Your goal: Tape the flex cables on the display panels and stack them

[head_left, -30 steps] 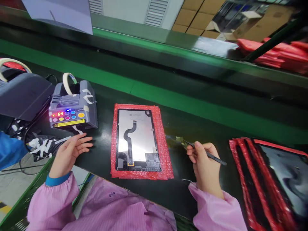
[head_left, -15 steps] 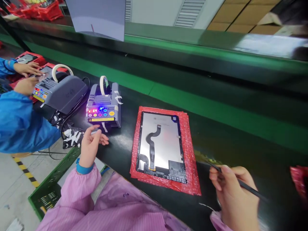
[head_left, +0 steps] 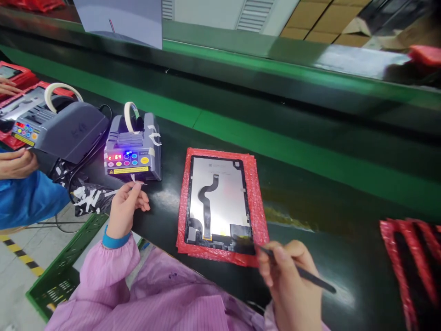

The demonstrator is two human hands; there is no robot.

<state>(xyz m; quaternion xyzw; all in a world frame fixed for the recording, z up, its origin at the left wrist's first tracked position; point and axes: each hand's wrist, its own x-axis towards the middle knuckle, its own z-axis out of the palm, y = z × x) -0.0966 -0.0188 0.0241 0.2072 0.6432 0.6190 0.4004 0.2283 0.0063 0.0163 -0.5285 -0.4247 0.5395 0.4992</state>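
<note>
My left hand (head_left: pixel 127 204) pinches a white strip of tape (head_left: pixel 133 177) at the front outlet of a grey tape dispenser (head_left: pixel 132 147) with a lit panel. In my right hand (head_left: pixel 292 276) is a pair of black tweezers (head_left: pixel 315 279), its pointed end toward the lower right corner of a tablet screen (head_left: pixel 223 202). This screen lies back side up, showing a silvery panel, a dark curved flex cable (head_left: pixel 206 211) and a black rim. Under it is red bubble wrap (head_left: pixel 260 216).
Left of me, a co-worker's hand (head_left: pixel 19 163) is by a second tape dispenser (head_left: pixel 69 128). Red bubble-wrap pieces (head_left: pixel 396 257) lie at the right. A green crate (head_left: pixel 44 285) stands below the table edge. A shelf with a green edge (head_left: pixel 241 55) runs along the back.
My left thumb and fingers have closed on the tape at the dispenser. My right hand has moved left with the tweezers, up to the screen's corner. The view has shifted right.
</note>
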